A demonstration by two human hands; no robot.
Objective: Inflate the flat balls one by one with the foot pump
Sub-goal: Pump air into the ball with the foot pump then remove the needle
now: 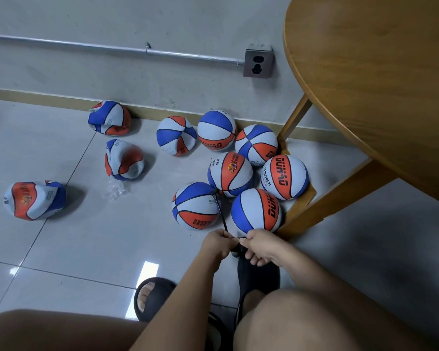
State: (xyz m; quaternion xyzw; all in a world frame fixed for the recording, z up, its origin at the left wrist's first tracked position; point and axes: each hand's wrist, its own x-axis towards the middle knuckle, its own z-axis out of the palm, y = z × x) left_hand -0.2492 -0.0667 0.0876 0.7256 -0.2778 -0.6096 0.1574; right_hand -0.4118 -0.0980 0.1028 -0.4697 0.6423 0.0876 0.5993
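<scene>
Several red, white and blue balls lie on the tiled floor. A thin black hose [219,214] runs from the top of a round ball [195,205] down to my hands. My left hand [217,244] and my right hand [261,245] meet low in the view, and both pinch the hose end above the black foot pump [254,277], which is partly hidden under my right hand and knee. Three crumpled flat balls lie to the left: one [34,200] nearest, one [124,159] in the middle, one [109,118] by the wall. Round balls [284,177] cluster by the table leg.
A wooden table [370,79] with slanted legs fills the right side, close to the round balls. A wall socket [258,62] and metal conduit run along the grey wall. A clear plastic scrap [115,190] lies on the tiles. My foot in a black slipper [151,297] is bottom centre.
</scene>
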